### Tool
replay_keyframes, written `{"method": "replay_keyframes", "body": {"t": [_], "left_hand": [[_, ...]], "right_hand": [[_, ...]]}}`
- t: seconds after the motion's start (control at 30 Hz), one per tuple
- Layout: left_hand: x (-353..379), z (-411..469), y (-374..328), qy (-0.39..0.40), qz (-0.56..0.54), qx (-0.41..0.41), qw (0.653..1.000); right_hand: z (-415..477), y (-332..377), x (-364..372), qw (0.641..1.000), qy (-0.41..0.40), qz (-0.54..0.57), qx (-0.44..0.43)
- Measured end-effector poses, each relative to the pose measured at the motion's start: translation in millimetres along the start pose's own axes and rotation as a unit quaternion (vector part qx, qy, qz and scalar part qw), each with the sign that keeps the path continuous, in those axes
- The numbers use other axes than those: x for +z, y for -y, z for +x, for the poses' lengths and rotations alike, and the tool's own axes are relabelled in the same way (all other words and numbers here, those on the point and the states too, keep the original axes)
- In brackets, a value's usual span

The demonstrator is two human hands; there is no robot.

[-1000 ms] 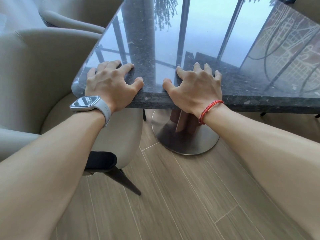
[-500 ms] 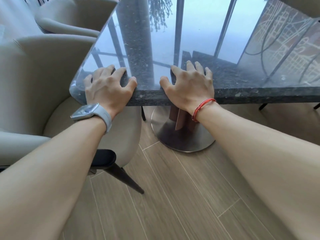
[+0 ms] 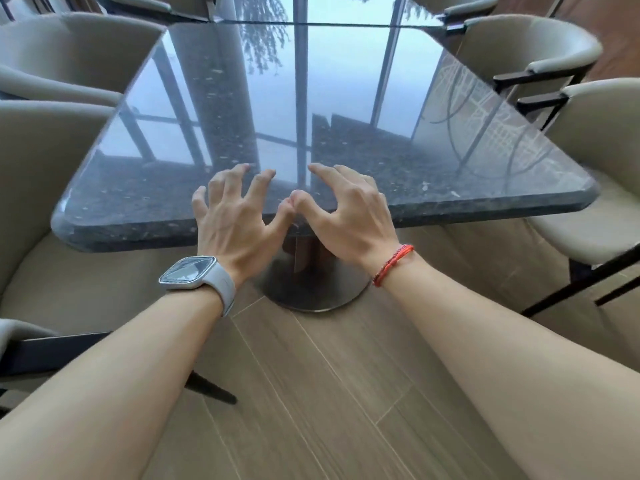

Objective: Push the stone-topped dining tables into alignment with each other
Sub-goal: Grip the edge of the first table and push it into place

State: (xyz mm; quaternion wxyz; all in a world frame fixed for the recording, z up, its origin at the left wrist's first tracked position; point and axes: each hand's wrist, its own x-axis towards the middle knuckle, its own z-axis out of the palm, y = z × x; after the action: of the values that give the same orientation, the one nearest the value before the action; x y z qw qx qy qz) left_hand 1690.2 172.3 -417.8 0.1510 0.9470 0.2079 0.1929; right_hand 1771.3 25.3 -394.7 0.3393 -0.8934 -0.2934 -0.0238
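The near stone-topped table is dark, polished and speckled, and stands on a round metal pedestal base. Its far edge meets a second dark table top along a thin seam at the top of the view. My left hand, with a watch on the wrist, hovers over the middle of the near edge. Its fingers are spread and half bent and hold nothing. My right hand, with a red bracelet, is beside it in the same pose. The two thumb tips touch each other.
Beige upholstered chairs flank the table: one close on the left, another behind it, one close on the right and one further back. Wood-look plank flooring lies under me.
Both hands have let go of the table's near edge, lifted and come together at its middle. The view has pulled back, so the whole top and the second table show.
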Motion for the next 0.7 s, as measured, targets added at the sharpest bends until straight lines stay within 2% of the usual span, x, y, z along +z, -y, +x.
{"method": "replay_keyframes", "body": {"t": [0.23, 0.37, 0.6, 0.7], "left_hand": [[18, 3, -57, 0.031, -0.022, 0.004, 0.999], [24, 3, -77, 0.041, -0.019, 0.017, 0.999], [31, 35, -61, 0.027, 0.011, -0.017, 0.999], [50, 45, -49, 0.022, 0.078, -0.018, 0.997]], "right_hand": [[-19, -66, -74, 0.994, -0.043, 0.006, 0.098], [-22, -88, -92, 0.992, -0.049, -0.022, 0.114], [12, -110, -80, 0.987, -0.032, -0.115, 0.108], [30, -121, -54, 0.981, -0.026, -0.172, 0.091]]}}
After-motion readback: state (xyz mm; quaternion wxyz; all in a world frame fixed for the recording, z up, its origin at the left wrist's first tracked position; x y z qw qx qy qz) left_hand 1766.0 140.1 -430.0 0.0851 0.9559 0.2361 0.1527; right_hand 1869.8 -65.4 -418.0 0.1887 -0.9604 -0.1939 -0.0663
